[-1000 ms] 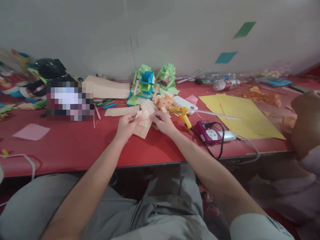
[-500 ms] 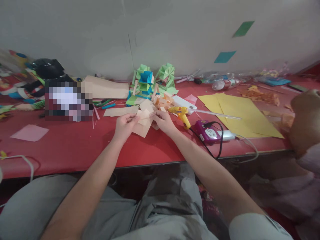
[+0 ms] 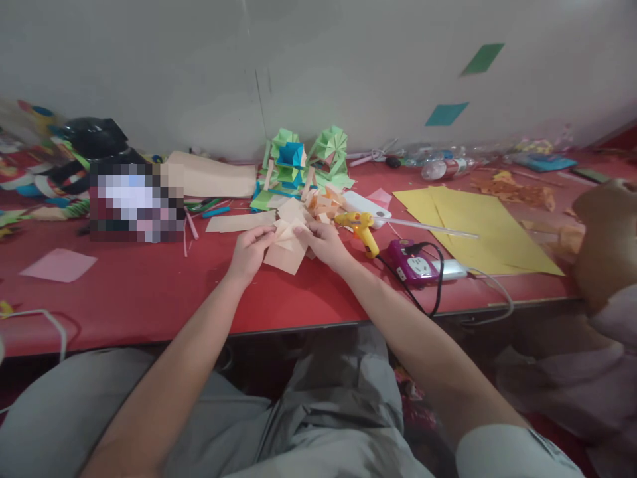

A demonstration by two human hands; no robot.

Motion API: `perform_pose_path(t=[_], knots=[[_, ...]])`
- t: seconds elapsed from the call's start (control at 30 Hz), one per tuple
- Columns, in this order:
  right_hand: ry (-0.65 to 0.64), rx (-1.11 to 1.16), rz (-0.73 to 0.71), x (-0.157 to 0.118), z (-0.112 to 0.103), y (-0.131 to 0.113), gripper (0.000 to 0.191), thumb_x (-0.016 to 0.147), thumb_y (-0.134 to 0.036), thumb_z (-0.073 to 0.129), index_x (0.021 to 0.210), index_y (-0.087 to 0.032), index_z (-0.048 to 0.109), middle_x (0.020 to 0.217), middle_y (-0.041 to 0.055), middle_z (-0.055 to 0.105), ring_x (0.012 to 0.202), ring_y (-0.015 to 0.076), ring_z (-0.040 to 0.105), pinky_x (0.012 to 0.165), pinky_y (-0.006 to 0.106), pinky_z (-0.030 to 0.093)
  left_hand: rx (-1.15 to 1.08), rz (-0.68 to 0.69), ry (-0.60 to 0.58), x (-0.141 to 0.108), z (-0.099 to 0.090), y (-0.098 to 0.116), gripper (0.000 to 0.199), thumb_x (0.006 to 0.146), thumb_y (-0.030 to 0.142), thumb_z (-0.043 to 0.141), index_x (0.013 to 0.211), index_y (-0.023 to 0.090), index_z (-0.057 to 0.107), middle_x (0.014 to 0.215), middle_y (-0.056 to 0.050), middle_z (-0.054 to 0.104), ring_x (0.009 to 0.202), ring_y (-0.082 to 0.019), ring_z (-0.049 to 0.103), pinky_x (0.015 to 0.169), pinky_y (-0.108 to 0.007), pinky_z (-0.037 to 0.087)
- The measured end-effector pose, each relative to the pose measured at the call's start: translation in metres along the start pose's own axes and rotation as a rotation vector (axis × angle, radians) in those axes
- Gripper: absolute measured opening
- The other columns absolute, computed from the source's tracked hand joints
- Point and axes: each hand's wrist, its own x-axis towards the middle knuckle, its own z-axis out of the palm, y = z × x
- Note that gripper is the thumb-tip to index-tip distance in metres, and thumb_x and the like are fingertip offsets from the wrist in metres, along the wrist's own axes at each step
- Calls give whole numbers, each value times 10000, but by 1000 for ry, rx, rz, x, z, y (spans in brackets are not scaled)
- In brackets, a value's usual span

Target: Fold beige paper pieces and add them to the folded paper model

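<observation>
Between my two hands is a small piece of cream paper (image 3: 287,232), pinched at both sides. My left hand (image 3: 249,252) grips its left edge between thumb and fingers, and my right hand (image 3: 326,244) has its right edge. Creases seem to run across it, though its exact shape is too small to make out. Under it lie loose beige paper squares (image 3: 289,260) on the red table (image 3: 279,305). Close to my right hand, a yellow glue gun (image 3: 363,229) rests beside peach paper pieces (image 3: 326,200).
Green and blue folded paper models (image 3: 293,166) stand by the wall. On the right are a purple power socket (image 3: 415,262) with cables, yellow sheets (image 3: 482,232) and a plastic bottle (image 3: 442,167). A pink paper square (image 3: 60,264) lies left. Another person's arm (image 3: 607,245) is at far right.
The cream paper has shifted slightly in my fingers and looks more creased. My right thumb has moved left over it, while the surrounding things stay where they were.
</observation>
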Motion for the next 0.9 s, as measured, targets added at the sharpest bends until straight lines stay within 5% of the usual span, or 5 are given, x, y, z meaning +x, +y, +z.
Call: perform_pose_path(t=[0.37,0.9], knots=[[-35,4,-59,1,3,5,536,812,-664,594,594,-202,431,521,-45,391,498,83,346,455,235,247,17,7,-81,-10,8,9,556,626,407,873,1082,136,705,1002,-125,765,890,-259,714,778,-340,554],[-70,-17,-88,2,3,3,552,795,-668,617,580,-198,424,531,-48,366,516,84,324,476,248,221,67,6,9,-7,3,2,501,605,434,882,989,136,759,941,-121,778,852,-272,728,761,-350,577]])
